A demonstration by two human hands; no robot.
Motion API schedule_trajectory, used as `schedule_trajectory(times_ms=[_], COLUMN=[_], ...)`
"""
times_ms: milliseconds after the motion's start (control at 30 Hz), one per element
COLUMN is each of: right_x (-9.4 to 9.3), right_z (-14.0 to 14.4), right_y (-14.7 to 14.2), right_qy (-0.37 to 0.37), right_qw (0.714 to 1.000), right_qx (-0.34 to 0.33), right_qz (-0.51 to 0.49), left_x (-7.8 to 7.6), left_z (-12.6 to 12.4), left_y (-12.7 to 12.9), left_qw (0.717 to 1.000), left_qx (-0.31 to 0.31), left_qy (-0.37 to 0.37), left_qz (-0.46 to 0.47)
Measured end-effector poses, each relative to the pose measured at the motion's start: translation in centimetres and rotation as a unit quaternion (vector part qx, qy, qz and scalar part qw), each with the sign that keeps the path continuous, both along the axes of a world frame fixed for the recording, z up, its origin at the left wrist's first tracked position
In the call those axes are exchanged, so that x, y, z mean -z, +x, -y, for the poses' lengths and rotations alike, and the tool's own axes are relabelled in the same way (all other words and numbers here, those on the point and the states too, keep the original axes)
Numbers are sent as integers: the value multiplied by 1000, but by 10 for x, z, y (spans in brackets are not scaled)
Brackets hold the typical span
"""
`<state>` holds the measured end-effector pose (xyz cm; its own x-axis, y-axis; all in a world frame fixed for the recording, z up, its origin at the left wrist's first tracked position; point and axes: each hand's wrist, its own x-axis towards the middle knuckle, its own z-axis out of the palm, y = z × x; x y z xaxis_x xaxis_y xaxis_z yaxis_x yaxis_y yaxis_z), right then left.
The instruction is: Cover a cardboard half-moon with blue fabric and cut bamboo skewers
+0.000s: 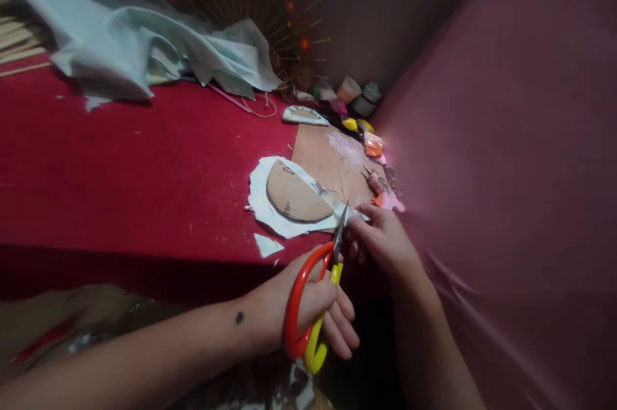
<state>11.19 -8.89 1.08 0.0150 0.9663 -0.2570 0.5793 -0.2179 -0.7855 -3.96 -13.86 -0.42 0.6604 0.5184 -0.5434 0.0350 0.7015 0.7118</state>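
Observation:
My left hand (325, 304) is closed on a pair of scissors (303, 291) with one red and one yellow handle loop. The blades point up and away, at the edge of a white sheet (258, 185) that could be cloth or paper. On that sheet lies a half-round piece of cardboard (296, 195) with dark printing. Pinched between the thumb and fingers of my right hand (378, 233) is the sheet's right end, just beside the blade tips. A small white offcut (267, 245) rests near the table's front edge.
A red cloth (120, 178) covers the table, bordered by a pink surface (506, 140) on the right. A brown board (328, 146) lies beyond the sheet, near a second trimmed half-round piece (304, 115). Pale crumpled fabric (144, 44) and small tubs (367, 99) stand behind.

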Motion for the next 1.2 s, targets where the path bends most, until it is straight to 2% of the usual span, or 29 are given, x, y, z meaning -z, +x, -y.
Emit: schedule_trajectory(times_ms=[100,233,367,567,700,967,1100,1200], right_x=[-1,1,2,1,1,1,1,0], right_z=[0,-1,-3,-4,-5,-5,-5,-5], right_y=[1,5,8,9,8,11,12,11], right_qy=[8,20,37,39,38,52,50,44], right_qw=[1000,1000,998,997,995,992,993,996], right_qx=[-6,-16,-21,-34,-43,-50,-50,-40], right_qz=[3,15,48,64,77,100,91,66], left_x=[2,12,17,12,18,30,35,38], left_z=[3,10,12,10,10,11,13,12], left_y=[2,7,15,21,25,33,34,32], left_qw=[1000,999,998,993,988,982,985,987], left_qx=[5,-4,-6,-95,-118,-123,-99,-82], left_qy=[14,35,17,-11,-14,-13,52,54], left_qz=[12,33,57,73,103,144,131,130])
